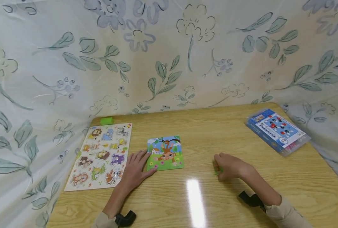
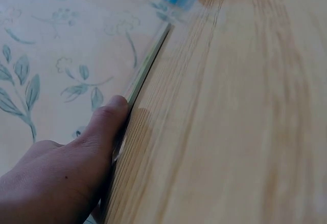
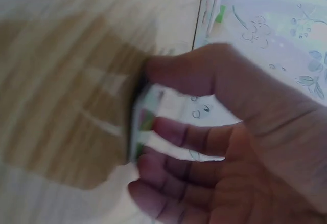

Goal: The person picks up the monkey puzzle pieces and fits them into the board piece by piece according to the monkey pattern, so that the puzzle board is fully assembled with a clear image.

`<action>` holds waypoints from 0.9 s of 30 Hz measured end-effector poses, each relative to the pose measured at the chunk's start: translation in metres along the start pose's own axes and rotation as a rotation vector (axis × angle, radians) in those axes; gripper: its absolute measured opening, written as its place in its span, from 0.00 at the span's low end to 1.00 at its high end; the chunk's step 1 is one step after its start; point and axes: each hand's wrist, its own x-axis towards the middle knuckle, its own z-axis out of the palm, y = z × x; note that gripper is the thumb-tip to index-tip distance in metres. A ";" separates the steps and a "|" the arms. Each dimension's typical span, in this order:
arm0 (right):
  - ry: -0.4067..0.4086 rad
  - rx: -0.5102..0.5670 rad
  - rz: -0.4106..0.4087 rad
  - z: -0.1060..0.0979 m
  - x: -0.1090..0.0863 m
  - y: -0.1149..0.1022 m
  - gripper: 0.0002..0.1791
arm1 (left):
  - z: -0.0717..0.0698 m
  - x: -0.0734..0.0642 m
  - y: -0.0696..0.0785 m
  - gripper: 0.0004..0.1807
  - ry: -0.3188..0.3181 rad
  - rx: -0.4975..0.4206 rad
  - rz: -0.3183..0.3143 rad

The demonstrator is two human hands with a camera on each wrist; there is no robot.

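A square picture board (image 1: 165, 153) with a hanging monkey lies mid-table in the head view. My left hand (image 1: 136, 166) rests at its lower left corner, fingers extended along the left side and thumb at the bottom edge. In the left wrist view the thumb of that left hand (image 2: 76, 157) touches the board's thin edge (image 2: 145, 68). To the right, my right hand (image 1: 230, 166) pinches a small flat green piece (image 1: 218, 171) close to the tabletop. The right wrist view shows this piece (image 3: 145, 119) blurred, between the thumb and fingers of the right hand (image 3: 230, 121).
A white animal puzzle board (image 1: 100, 155) lies to the left, partly behind the left hand. A green block (image 1: 107, 121) sits at the table's back left. A blue boxed set in clear plastic (image 1: 277, 131) lies at the right. A floral curtain (image 1: 169, 57) borders the wooden table (image 1: 209, 133).
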 end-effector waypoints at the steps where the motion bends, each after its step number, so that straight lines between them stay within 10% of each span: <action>1: 0.000 0.004 -0.010 0.001 0.002 0.000 0.17 | 0.000 0.000 0.000 0.40 0.001 -0.003 0.001; 27: 0.443 -0.146 -0.203 0.010 0.029 -0.012 0.17 | 0.004 0.001 -0.001 0.36 0.008 -0.004 0.027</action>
